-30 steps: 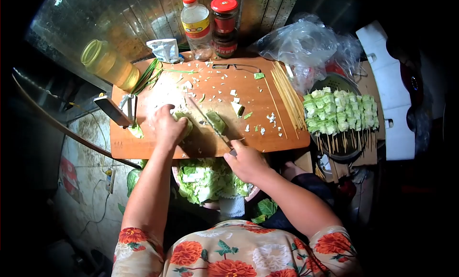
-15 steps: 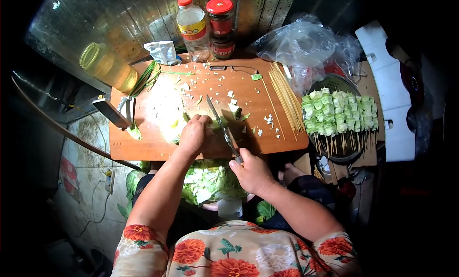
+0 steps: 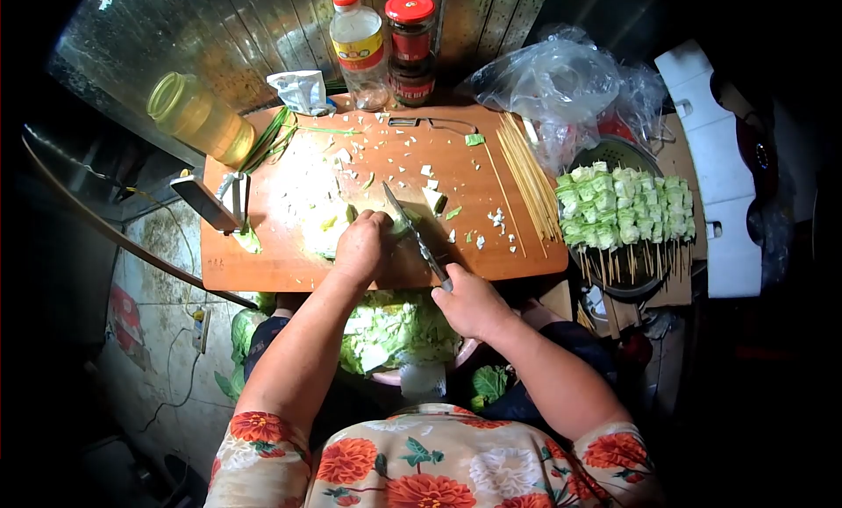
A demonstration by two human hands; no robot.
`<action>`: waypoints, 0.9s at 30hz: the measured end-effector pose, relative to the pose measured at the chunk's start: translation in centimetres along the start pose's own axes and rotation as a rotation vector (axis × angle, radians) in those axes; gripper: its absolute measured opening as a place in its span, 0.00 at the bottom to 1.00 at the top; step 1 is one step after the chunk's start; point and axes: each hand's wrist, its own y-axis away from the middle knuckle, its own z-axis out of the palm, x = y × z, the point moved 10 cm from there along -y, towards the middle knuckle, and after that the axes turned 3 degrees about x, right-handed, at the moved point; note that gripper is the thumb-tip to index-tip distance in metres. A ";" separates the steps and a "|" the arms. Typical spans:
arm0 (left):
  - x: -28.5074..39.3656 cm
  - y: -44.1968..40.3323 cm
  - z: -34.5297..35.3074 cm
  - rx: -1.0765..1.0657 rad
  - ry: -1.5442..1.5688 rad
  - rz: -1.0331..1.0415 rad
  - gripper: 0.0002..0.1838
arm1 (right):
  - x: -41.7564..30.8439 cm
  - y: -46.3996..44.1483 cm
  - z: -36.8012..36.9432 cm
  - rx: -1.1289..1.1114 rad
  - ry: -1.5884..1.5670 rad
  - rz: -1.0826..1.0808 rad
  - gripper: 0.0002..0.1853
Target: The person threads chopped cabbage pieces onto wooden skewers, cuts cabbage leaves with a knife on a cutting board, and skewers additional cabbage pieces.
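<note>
My right hand is closed around the handle of a knife, whose blade points away from me and to the left over the wooden board. My left hand has its fingers curled down on green cabbage, most of it hidden under the hand, close beside the blade. Another pile of pale cabbage pieces lies left of that hand, under bright light. Below the board's near edge sits a heap of cabbage leaves.
Bamboo skewers lie on the board's right side. Beyond them, skewered cabbage rests across a dark colander. A phone on a stand, a jar of yellow liquid, a bottle, stacked jars and plastic bags surround the board.
The view has shifted slightly. My right hand and the knife have moved a little toward me and to the right; my left hand stays on the cabbage.
</note>
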 end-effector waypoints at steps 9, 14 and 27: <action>-0.3 0.8 -1.2 0.195 0.106 0.010 0.14 | 0.3 -1.2 1.2 0.079 0.019 0.012 0.21; -0.5 1.1 -1.2 0.162 0.190 -0.012 0.11 | -0.5 -0.2 0.3 0.039 -0.070 0.029 0.21; -0.7 0.9 -0.6 0.050 0.124 -0.078 0.07 | -1.4 1.1 -0.1 -0.059 0.073 -0.031 0.21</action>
